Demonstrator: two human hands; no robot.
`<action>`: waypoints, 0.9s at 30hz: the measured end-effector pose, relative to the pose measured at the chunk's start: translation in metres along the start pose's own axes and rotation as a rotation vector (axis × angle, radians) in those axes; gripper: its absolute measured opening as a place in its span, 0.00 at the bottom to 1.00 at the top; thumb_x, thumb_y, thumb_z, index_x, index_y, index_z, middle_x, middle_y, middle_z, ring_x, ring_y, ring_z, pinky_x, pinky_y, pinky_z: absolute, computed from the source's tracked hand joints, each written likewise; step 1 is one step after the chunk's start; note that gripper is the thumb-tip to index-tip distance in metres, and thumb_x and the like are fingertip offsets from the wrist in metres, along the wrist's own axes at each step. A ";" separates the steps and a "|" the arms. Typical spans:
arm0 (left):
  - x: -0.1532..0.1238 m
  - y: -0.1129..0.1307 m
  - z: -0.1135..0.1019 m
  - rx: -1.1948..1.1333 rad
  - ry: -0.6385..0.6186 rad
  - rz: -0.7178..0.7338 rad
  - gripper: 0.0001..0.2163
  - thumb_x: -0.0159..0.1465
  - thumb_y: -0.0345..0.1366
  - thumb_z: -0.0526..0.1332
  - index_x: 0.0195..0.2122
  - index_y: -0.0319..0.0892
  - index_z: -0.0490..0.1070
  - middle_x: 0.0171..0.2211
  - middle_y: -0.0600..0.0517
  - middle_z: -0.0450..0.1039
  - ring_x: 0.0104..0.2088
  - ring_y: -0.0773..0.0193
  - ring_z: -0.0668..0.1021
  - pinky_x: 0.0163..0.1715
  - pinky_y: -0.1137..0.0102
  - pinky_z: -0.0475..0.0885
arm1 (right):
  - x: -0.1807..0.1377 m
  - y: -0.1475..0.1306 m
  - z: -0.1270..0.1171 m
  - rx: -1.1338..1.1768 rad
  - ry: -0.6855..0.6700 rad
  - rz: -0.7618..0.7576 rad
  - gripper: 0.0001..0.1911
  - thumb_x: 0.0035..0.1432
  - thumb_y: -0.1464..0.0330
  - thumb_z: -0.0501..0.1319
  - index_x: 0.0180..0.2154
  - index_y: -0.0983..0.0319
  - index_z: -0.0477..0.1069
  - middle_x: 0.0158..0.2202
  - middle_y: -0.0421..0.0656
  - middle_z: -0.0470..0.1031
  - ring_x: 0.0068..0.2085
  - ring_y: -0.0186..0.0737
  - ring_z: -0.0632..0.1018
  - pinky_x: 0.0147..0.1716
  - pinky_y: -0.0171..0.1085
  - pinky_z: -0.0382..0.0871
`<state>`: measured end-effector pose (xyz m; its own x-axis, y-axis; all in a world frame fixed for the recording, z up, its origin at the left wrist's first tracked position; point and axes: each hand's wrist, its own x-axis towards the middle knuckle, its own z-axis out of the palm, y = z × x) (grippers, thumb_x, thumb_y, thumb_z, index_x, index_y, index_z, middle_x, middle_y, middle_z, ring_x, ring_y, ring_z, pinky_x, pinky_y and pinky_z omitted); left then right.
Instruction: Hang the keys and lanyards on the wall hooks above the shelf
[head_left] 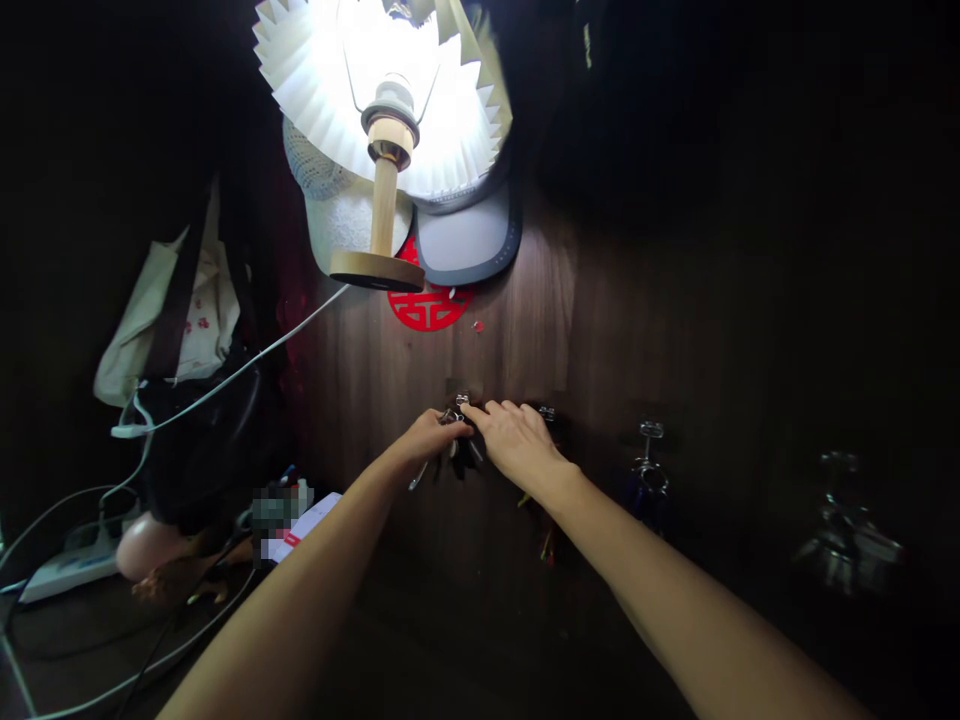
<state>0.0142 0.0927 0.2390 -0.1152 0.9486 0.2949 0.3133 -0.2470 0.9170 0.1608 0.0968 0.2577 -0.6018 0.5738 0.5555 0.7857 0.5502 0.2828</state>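
Both my hands reach to a dark wooden wall panel (600,330) with a row of metal hooks. My left hand (429,438) is closed around a bunch of keys (459,452) that hangs at a hook (460,402). My right hand (514,440) lies beside it, its fingers pinched at the same key ring near the hook. A single key sticks out below my left hand.
A lit lamp (386,110) with a pleated white shade and wooden stem stands at the top. Two caps (465,235) and a red paper cutout (427,308) hang behind it. More hooks with keys (649,470) are at the right. A power strip (71,565), cables and a tote bag (169,310) are at the left.
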 end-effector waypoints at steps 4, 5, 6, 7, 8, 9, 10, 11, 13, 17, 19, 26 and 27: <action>-0.009 -0.008 -0.014 0.039 -0.006 -0.031 0.09 0.51 0.42 0.59 0.27 0.41 0.69 0.23 0.54 0.75 0.26 0.64 0.76 0.25 0.73 0.69 | 0.000 -0.001 0.002 0.015 -0.009 0.008 0.22 0.61 0.75 0.48 0.56 0.57 0.60 0.42 0.47 0.73 0.44 0.44 0.71 0.42 0.41 0.57; -0.016 -0.019 -0.016 0.073 -0.004 -0.052 0.09 0.50 0.41 0.59 0.28 0.41 0.69 0.23 0.54 0.75 0.26 0.64 0.76 0.25 0.73 0.69 | -0.002 -0.001 0.002 0.027 -0.005 0.004 0.23 0.60 0.77 0.48 0.56 0.58 0.60 0.41 0.47 0.73 0.44 0.44 0.71 0.42 0.41 0.57; -0.025 -0.033 -0.018 0.118 0.003 -0.078 0.07 0.49 0.38 0.60 0.27 0.42 0.69 0.23 0.55 0.75 0.26 0.63 0.76 0.25 0.73 0.68 | -0.006 -0.001 0.001 0.049 0.009 -0.007 0.24 0.60 0.77 0.48 0.57 0.58 0.59 0.41 0.47 0.73 0.44 0.43 0.71 0.43 0.41 0.58; -0.035 -0.050 -0.019 0.172 0.002 -0.105 0.05 0.47 0.35 0.61 0.26 0.42 0.68 0.22 0.55 0.74 0.26 0.63 0.76 0.25 0.73 0.67 | -0.011 0.000 0.001 0.082 0.043 -0.017 0.25 0.60 0.78 0.47 0.58 0.58 0.58 0.41 0.46 0.73 0.44 0.42 0.71 0.43 0.40 0.59; -0.046 -0.070 -0.020 0.229 -0.007 -0.138 0.05 0.45 0.32 0.62 0.23 0.42 0.68 0.21 0.56 0.73 0.26 0.62 0.76 0.24 0.73 0.67 | -0.018 0.002 0.000 0.131 0.102 -0.024 0.25 0.60 0.77 0.47 0.58 0.58 0.57 0.40 0.46 0.73 0.43 0.42 0.71 0.44 0.40 0.59; -0.057 -0.089 -0.021 0.287 -0.020 -0.169 0.05 0.42 0.30 0.62 0.21 0.42 0.67 0.19 0.56 0.72 0.25 0.61 0.76 0.23 0.73 0.66 | -0.025 0.005 -0.001 0.192 0.185 -0.022 0.24 0.60 0.77 0.47 0.58 0.58 0.58 0.40 0.45 0.73 0.43 0.41 0.71 0.44 0.40 0.60; -0.067 -0.109 -0.022 0.339 -0.038 -0.193 0.06 0.40 0.28 0.61 0.20 0.43 0.66 0.18 0.56 0.72 0.25 0.61 0.76 0.23 0.72 0.65 | -0.034 0.008 -0.001 0.265 0.292 -0.002 0.23 0.61 0.76 0.47 0.57 0.58 0.59 0.40 0.44 0.73 0.43 0.40 0.71 0.45 0.39 0.61; -0.075 -0.126 -0.024 0.384 -0.046 -0.206 0.07 0.40 0.27 0.61 0.19 0.43 0.65 0.17 0.57 0.71 0.25 0.60 0.76 0.24 0.71 0.65 | -0.044 0.012 0.000 0.344 0.406 0.039 0.21 0.61 0.75 0.47 0.54 0.58 0.62 0.39 0.43 0.73 0.42 0.40 0.72 0.44 0.39 0.62; -0.083 -0.149 -0.027 0.445 -0.072 -0.202 0.08 0.40 0.26 0.61 0.19 0.44 0.64 0.17 0.57 0.71 0.25 0.59 0.76 0.26 0.70 0.65 | -0.062 0.022 0.004 0.486 0.603 0.141 0.17 0.61 0.75 0.47 0.48 0.59 0.66 0.36 0.43 0.73 0.41 0.40 0.73 0.43 0.39 0.65; -0.063 -0.141 -0.019 0.456 -0.096 -0.076 0.09 0.43 0.31 0.63 0.28 0.44 0.68 0.31 0.52 0.76 0.38 0.56 0.77 0.38 0.67 0.68 | -0.085 0.041 0.027 0.629 0.716 0.378 0.15 0.56 0.76 0.47 0.40 0.60 0.67 0.36 0.44 0.72 0.39 0.39 0.74 0.41 0.41 0.69; -0.045 -0.115 -0.001 0.391 -0.122 0.033 0.14 0.51 0.39 0.62 0.39 0.45 0.68 0.42 0.50 0.75 0.45 0.59 0.75 0.44 0.69 0.66 | -0.090 0.045 0.042 0.693 0.640 0.478 0.15 0.52 0.78 0.47 0.39 0.61 0.66 0.36 0.44 0.73 0.37 0.38 0.75 0.41 0.41 0.69; -0.022 -0.038 0.088 -0.121 -0.167 0.161 0.21 0.53 0.49 0.62 0.41 0.39 0.68 0.38 0.46 0.75 0.40 0.58 0.76 0.41 0.69 0.67 | -0.097 0.012 0.072 0.856 0.265 0.644 0.17 0.51 0.78 0.48 0.40 0.63 0.68 0.35 0.45 0.77 0.37 0.39 0.77 0.37 0.37 0.70; -0.022 -0.036 0.097 -0.131 -0.173 0.151 0.19 0.51 0.49 0.63 0.37 0.39 0.69 0.34 0.48 0.75 0.37 0.59 0.76 0.38 0.69 0.68 | -0.099 0.007 0.069 0.837 0.226 0.638 0.16 0.51 0.78 0.48 0.39 0.63 0.68 0.35 0.46 0.77 0.38 0.40 0.77 0.37 0.36 0.69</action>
<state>0.0966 0.0997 0.1738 0.0901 0.9161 0.3906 0.1883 -0.4008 0.8966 0.2160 0.0859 0.1505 -0.0074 0.8237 0.5670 0.5459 0.4784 -0.6878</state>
